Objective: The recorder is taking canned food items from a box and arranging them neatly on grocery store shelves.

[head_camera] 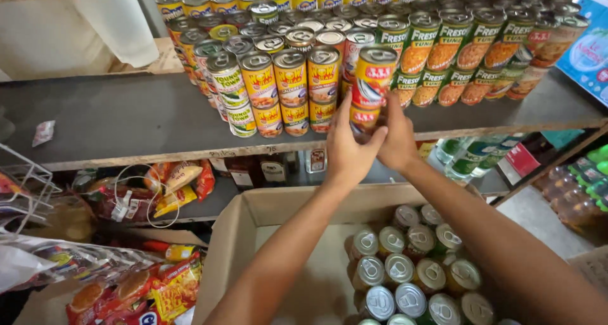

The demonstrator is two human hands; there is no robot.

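Head view shows me both hands raised to the front edge of a dark shelf point(114, 119) packed with tins. My left hand point(347, 149) has its fingers stretched upward along the left side of a yellow and red can point(363, 117) at the shelf's lip, and my right hand point(398, 138) presses against that can's right side, so the two hands are close together and clamped on it from both sides. A second red and yellow can point(375, 76) stands stacked right on top of it, tilted slightly toward me. Just left of them I see a double-stacked row of yellow tins point(291, 90), with white and green tins point(229, 87) at the end of that row. To the right run the green-labelled cans point(443, 52), also stacked two high. Below my forearms sits an open cardboard box point(253, 223) with silver-topped cans point(411, 268) gathered in its right half, its left half bare cardboard. On the lower left lie colourful snack packets point(145, 287), and a white wire rack point(25, 185) juts in from the left edge. Plastic bottles point(472, 154) rest under the shelf on the right
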